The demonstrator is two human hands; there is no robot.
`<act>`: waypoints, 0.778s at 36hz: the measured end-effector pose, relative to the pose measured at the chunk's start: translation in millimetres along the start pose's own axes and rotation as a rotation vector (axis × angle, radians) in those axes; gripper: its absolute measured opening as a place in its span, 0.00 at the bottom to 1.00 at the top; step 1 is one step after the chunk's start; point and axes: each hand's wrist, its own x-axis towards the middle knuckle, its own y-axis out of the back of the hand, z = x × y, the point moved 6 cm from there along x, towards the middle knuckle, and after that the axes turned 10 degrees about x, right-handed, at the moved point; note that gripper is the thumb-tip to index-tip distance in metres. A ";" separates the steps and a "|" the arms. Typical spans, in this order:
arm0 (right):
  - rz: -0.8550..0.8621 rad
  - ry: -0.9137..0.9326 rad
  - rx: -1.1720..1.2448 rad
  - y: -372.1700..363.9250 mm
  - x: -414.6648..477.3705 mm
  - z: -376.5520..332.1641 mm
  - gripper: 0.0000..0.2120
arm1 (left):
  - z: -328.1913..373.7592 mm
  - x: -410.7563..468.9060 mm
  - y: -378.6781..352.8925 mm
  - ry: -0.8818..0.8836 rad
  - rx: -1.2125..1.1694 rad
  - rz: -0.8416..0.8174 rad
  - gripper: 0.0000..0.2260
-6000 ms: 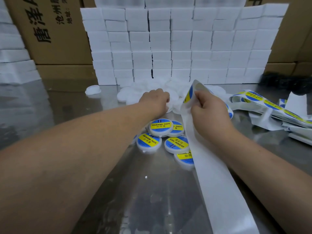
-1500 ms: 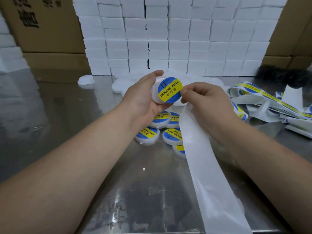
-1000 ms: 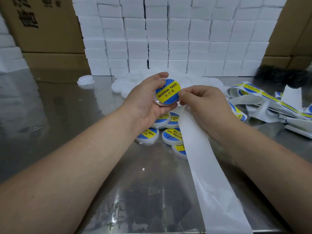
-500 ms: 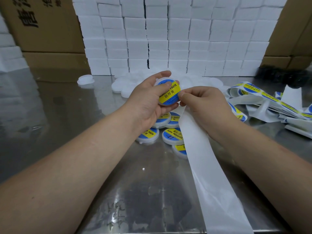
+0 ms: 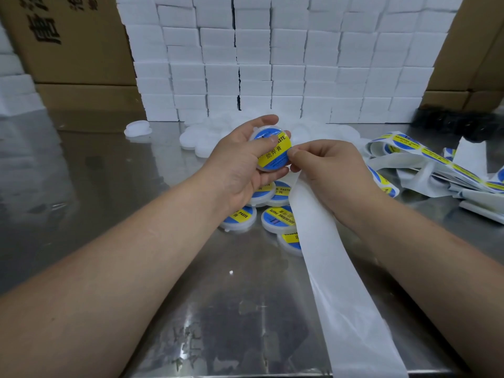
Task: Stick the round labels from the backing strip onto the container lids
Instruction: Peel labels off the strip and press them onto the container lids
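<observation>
My left hand grips a round white container lid above the table, and its thumb presses on the blue-and-yellow round label stuck to it. My right hand holds the white backing strip, which runs down toward the near table edge, and its fingertips touch the lid's right rim. Several labelled lids lie on the table under my hands. A pile of plain white lids sits behind them.
The metal table is backed by a wall of stacked white boxes and cardboard cartons. A loose strip of unused labels lies tangled at the right. A single white lid rests at the back left.
My left hand picked a plain lid from the pile and raised it. A label now covers it, and my left thumb has moved onto the label while the lid tilted slightly.
</observation>
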 end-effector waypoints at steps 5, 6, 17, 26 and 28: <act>-0.001 0.000 -0.004 0.0 0.1 0.3 0.12 | 0.0 -0.1 -0.4 0.003 0.007 0.002 0.10; -0.002 -0.002 -0.005 -0.2 -0.1 0.7 0.12 | 0.2 -0.1 -0.3 0.004 0.008 0.002 0.10; 0.004 -0.011 -0.044 1.5 0.0 0.4 0.12 | 1.5 -1.9 -0.6 0.005 0.022 0.011 0.13; 0.045 -0.033 -0.121 3.7 2.5 4.9 0.11 | 3.7 -4.9 -0.1 -0.018 0.104 0.047 0.19; 0.058 -0.036 -0.154 4.9 3.1 5.9 0.12 | 4.4 -5.8 -0.4 -0.039 0.146 0.057 0.20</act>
